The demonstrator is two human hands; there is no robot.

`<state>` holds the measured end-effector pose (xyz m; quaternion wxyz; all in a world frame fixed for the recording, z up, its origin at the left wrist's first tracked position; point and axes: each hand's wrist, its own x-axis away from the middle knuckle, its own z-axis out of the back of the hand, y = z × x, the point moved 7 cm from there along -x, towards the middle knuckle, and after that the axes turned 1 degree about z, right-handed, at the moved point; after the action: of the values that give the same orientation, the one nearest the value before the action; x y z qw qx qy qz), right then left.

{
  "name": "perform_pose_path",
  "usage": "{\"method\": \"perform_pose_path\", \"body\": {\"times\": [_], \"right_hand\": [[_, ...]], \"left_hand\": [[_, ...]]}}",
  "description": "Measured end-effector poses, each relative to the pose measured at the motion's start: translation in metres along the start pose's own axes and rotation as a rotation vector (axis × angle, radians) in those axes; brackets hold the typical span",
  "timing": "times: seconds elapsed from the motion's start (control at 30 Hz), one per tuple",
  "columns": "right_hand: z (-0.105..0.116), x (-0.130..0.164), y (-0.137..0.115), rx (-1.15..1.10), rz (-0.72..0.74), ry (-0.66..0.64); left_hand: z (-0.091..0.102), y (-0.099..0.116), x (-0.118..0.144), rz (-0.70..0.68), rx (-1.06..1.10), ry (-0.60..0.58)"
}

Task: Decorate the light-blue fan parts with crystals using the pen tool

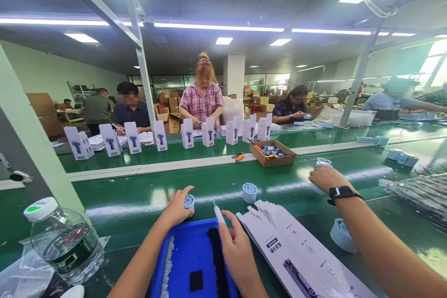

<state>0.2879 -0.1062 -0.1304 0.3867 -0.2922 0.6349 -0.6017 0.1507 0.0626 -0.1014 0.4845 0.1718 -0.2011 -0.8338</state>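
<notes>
My left hand (177, 208) rests its fingers on a small round pale-blue part (189, 201) at the far edge of a blue tray (185, 260). My right hand (238, 247) grips a thin white pen-like tool (219, 213), its tip pointing up and away over the tray's far right corner. In the tray lie a black foam strip (216, 260) and a row of small pale pieces (169, 260). Another pale-blue round part (249, 192) stands on the green belt just beyond my right hand.
From the right, a co-worker's arm with a black watch (341, 192) reaches to a round part (323, 163). Flat white cartons (293, 251) fan out right of the tray. A clear water bottle (63, 242) stands at left. Upright white boxes (159, 136), a cardboard box (272, 152) and several people are across the belt.
</notes>
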Motion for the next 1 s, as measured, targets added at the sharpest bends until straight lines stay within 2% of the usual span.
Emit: {"method": "perform_pose_path", "body": {"times": [0.07,0.13,0.2,0.27,0.33,0.43,0.5,0.53,0.7,1.0], "right_hand": [[-0.001,0.001,0.002,-0.013,-0.012,-0.024],[-0.001,0.003,0.002,-0.052,-0.012,-0.044],[-0.002,0.005,-0.001,-0.084,0.005,-0.061],[-0.002,0.006,-0.007,-0.099,0.049,-0.054],[-0.004,0.008,-0.011,-0.12,0.092,-0.054],[-0.02,0.01,-0.011,-0.162,0.088,-0.15],[-0.035,0.011,-0.007,-0.161,0.072,-0.251],[-0.041,0.012,-0.006,-0.149,0.07,-0.292],[-0.058,0.016,0.002,-0.055,0.074,-0.396],[-0.058,0.017,0.01,-0.007,0.055,-0.421]], "left_hand": [[-0.01,-0.001,0.001,-0.007,0.046,-0.077],[-0.01,0.001,0.003,-0.03,0.147,-0.126],[-0.003,-0.001,0.005,-0.018,0.292,-0.139],[0.009,-0.01,0.004,0.042,0.458,-0.102],[0.022,-0.027,0.001,0.115,0.598,0.024],[0.035,-0.064,0.002,0.217,0.833,0.368],[0.032,-0.09,0.006,0.292,0.966,0.567],[0.027,-0.101,0.008,0.327,1.011,0.628],[0.011,-0.133,0.015,0.434,1.175,0.781],[0.003,-0.14,0.016,0.487,1.392,0.812]]}}
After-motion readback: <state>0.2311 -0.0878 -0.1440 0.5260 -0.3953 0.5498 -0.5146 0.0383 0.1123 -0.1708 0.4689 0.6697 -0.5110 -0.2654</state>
